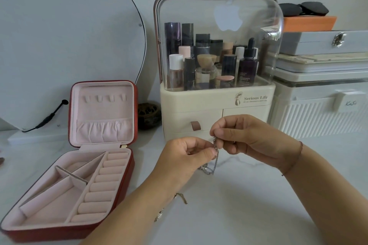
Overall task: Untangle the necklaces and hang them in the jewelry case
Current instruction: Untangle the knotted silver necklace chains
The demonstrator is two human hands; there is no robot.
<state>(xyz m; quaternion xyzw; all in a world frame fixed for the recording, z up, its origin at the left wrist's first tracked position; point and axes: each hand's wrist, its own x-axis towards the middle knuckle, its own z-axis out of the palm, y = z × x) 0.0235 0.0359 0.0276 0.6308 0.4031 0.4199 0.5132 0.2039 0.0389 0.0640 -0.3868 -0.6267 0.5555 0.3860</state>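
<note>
My left grip [185,158], right grip [246,138] both pinching necklaces [216,162]; knot between fingertips, chains dangling toward 6 o'clock over table [258,195]. Jewelry case [103,111] open, 9 o'clock of grips.

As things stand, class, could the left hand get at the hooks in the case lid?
Probably yes. The case stands open to that side, its hooks bare, and nothing lies between them and the left hand; but its fingers pinch the necklaces.

White tabletop [258,209] — open jewelry case [59,234], cosmetics organizer [199,103], ribbed box [310,119]
</note>
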